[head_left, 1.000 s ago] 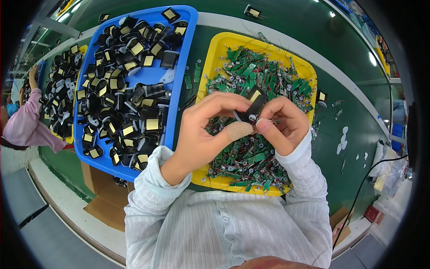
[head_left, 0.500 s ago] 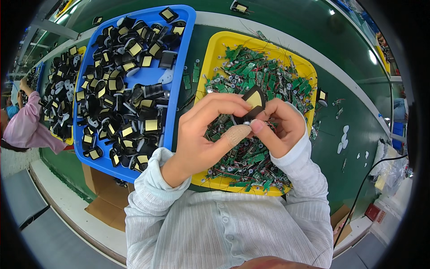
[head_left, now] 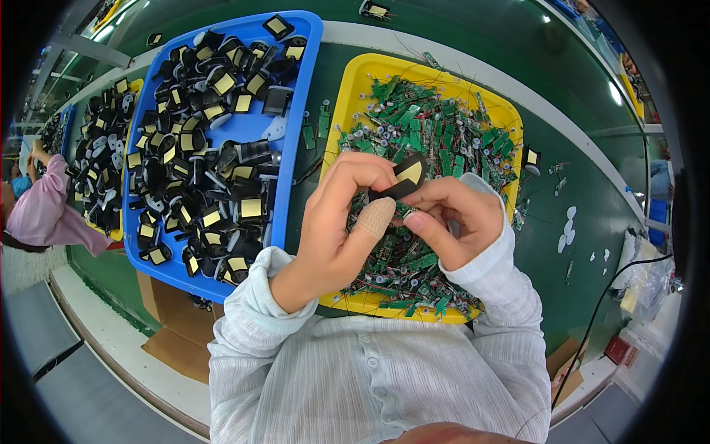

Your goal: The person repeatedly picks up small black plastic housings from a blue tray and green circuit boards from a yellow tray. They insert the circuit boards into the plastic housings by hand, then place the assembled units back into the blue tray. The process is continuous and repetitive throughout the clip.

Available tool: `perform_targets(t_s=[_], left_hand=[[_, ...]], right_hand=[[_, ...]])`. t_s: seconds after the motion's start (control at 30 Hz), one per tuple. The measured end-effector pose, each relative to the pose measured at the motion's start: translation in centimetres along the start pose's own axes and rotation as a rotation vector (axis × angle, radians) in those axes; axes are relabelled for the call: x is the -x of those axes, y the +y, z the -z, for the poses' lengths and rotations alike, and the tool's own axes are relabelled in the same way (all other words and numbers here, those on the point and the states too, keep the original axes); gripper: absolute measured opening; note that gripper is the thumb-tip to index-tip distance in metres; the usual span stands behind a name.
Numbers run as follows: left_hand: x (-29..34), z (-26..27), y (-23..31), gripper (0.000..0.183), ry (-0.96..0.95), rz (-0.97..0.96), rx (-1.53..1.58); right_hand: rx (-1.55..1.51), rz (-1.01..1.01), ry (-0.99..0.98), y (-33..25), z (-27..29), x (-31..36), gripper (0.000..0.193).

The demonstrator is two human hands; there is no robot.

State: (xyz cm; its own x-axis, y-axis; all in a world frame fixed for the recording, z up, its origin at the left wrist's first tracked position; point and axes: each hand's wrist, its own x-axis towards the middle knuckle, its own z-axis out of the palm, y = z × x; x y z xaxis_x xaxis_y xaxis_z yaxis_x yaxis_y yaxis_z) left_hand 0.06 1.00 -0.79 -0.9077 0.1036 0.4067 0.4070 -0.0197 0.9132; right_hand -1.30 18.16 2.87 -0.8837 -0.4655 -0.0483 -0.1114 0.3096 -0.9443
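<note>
My left hand [head_left: 336, 229], a tan bandage wrapped round its thumb, is closed on a black plastic housing [head_left: 409, 176] with a pale yellow pad on its face. The housing is held tilted. Against its lower edge, my right hand [head_left: 466, 222] pinches a small green circuit board [head_left: 404, 210]; the fingers cover most of it. Whether the board sits inside the housing I cannot tell. Both hands are over a yellow tray [head_left: 346, 96] heaped with green circuit boards and thin wires. Left of it stands a blue tray [head_left: 303, 111] filled with similar black housings.
Another tray of black housings [head_left: 103, 140] stands at the far left, beside a person in a pink sleeve [head_left: 63, 207]. Small white pieces [head_left: 568, 231] and a loose housing [head_left: 531, 160] lie on the green table. A black cable [head_left: 606, 285] and clear plastic bags [head_left: 643, 277] are at right.
The housing has tilted and turned between my fingers, its pad now at a flatter angle. My left thumb has drawn back leftward, and a bit of green board shows at my right fingertips.
</note>
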Motion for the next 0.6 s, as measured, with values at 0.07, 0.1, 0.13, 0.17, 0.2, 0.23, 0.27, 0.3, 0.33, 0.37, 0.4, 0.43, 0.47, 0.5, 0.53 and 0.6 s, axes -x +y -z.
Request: perform_targets(t_s=[0.07, 0.1, 0.13, 0.17, 0.2, 0.23, 0.27, 0.3, 0.33, 0.37, 0.4, 0.43, 0.47, 0.5, 0.53, 0.6], left_hand=[[0.0, 0.2, 0.0, 0.019, -0.024, 0.024, 0.013], [-0.1, 0.3, 0.2, 0.021, -0.037, 0.047, 0.018], [-0.1, 0.3, 0.3, 0.022, -0.05, 0.07, 0.022], [-0.1, 0.2, 0.4, 0.024, -0.046, 0.05, 0.009], [-0.2, -0.1, 0.4, 0.025, -0.04, 0.031, -0.004], [-0.2, -0.2, 0.5, 0.026, -0.035, 0.012, -0.016], [-0.1, -0.2, 0.5, 0.026, -0.02, 0.027, -0.006], [0.0, 0.0, 0.6, 0.027, -0.004, 0.044, 0.003], [0.1, 0.1, 0.6, 0.028, 0.012, 0.061, 0.013], [-0.1, 0.5, 0.8, 0.029, -0.021, 0.036, -0.063], [-0.5, 0.9, 1.2, 0.03, -0.056, 0.011, -0.138], [-0.8, 1.2, 1.4, 0.03, -0.09, -0.013, -0.213], [-0.8, 1.2, 1.4, 0.031, -0.102, 0.015, -0.186], [-0.7, 1.1, 1.3, 0.032, -0.114, 0.042, -0.159], [-0.6, 1.1, 1.2, 0.033, -0.126, 0.07, -0.131], [-0.5, 1.3, 0.9, 0.035, -0.153, 0.117, -0.096]], right_hand=[[-0.102, 0.006, 0.021, 0.2, 0.1, -0.1, 0.013], [-0.143, -0.035, 0.027, -0.1, 0.2, -0.1, 0.012], [-0.184, -0.076, 0.034, -0.6, 0.4, -0.1, 0.012], [-0.226, -0.117, 0.04, -0.9, 0.5, -0.1, 0.012], [-0.247, -0.093, 0.031, -0.8, 0.5, 0.0, 0.012], [-0.269, -0.069, 0.022, -0.6, 0.6, 0.1, 0.012], [-0.291, -0.045, 0.013, -0.5, 0.7, 0.2, 0.012], [-0.289, -0.037, 0.009, -0.5, 0.7, 0.3, 0.012], [-0.287, -0.029, 0.005, -0.7, 0.9, 0.4, 0.012], [-0.284, -0.021, 0.0, -0.8, 1.0, 0.4, 0.012], [-0.27, -0.012, 0.016, -0.9, 1.2, 0.5, 0.012], [-0.256, -0.002, 0.031, -1.0, 1.4, 0.5, 0.011], [-0.242, 0.008, 0.046, -1.1, 1.6, 0.5, 0.011], [-0.278, -0.007, 0.045, -0.9, 1.6, 0.5, 0.011], [-0.314, -0.022, 0.043, -0.6, 1.6, 0.4, 0.011], [-0.383, -0.056, 0.034, -0.5, 1.6, 0.4, 0.011]])
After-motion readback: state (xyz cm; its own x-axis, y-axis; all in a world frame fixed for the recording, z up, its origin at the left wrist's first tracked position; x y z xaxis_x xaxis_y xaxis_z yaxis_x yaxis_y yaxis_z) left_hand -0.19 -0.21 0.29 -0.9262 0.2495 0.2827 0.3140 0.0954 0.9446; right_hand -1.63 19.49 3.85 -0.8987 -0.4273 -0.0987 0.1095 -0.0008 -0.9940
